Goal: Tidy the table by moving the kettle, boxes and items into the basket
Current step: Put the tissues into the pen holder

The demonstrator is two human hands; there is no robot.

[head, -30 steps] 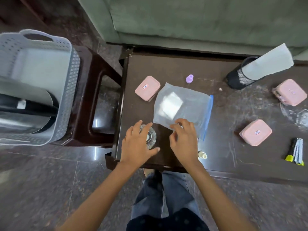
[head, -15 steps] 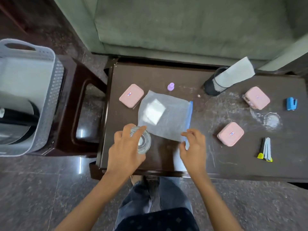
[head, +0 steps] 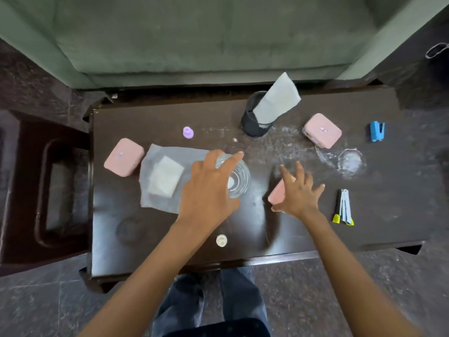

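The table's (head: pixel 121 239) near-left and near-right corners lie bare, and so does its far-left edge apart from a purple cap (head: pixel 187 132). A mesh cup (head: pixel 252 125) holding paper (head: pixel 277 98) stands tall at the far edge. The left hand (head: pixel 206 190), gripping a glass (head: pixel 239 181), crowds the middle.

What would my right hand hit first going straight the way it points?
Likely the pink rounded plastic box just under the right hand; whether they touch already is unclear.
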